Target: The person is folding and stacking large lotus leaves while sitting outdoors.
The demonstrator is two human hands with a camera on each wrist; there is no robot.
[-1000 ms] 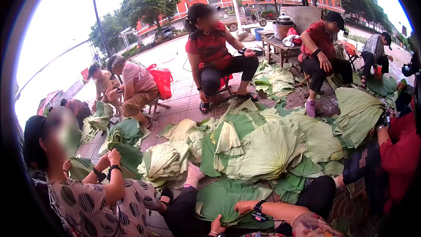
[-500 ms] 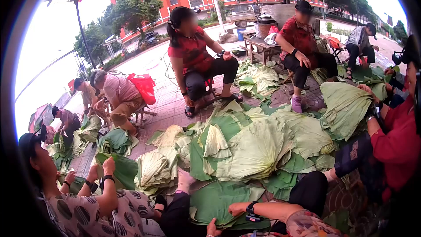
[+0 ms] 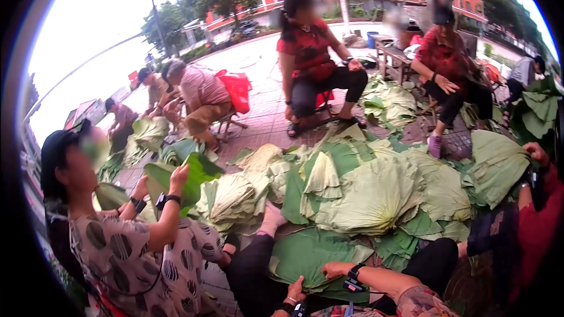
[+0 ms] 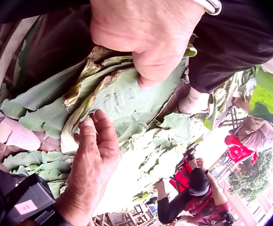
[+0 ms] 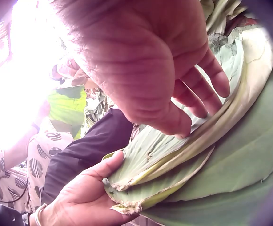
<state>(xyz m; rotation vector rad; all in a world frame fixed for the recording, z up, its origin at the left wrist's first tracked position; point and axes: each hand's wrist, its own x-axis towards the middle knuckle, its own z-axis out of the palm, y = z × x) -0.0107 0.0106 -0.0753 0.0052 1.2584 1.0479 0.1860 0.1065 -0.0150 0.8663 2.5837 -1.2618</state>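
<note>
A layered stack of green lotus leaves (image 3: 317,255) lies in front of me, its near edge folded over with pale, browned stem ends. My left hand (image 3: 295,289), with a silver bangle, pinches the near left corner. In the right wrist view that left hand (image 5: 87,195) has its thumb on top and its fingers under the leaves. My right hand (image 3: 338,269) is over the right part of the same stack. Seen from the right wrist, the right hand's fingers (image 5: 193,89) are loosely bent, with fingertips right at the folded leaf.
A big heap of pale lotus leaves (image 3: 364,194) spreads beyond the stack. On the left a seated person (image 3: 126,235) lifts a green leaf (image 3: 200,179). Someone in red sits at the right beside more leaves (image 3: 496,167). Another person (image 3: 314,64) sits facing me across the heap.
The head view has swung, first one way and then back. The person on the left has raised their leaf higher. My hands stay at the same stack.
</note>
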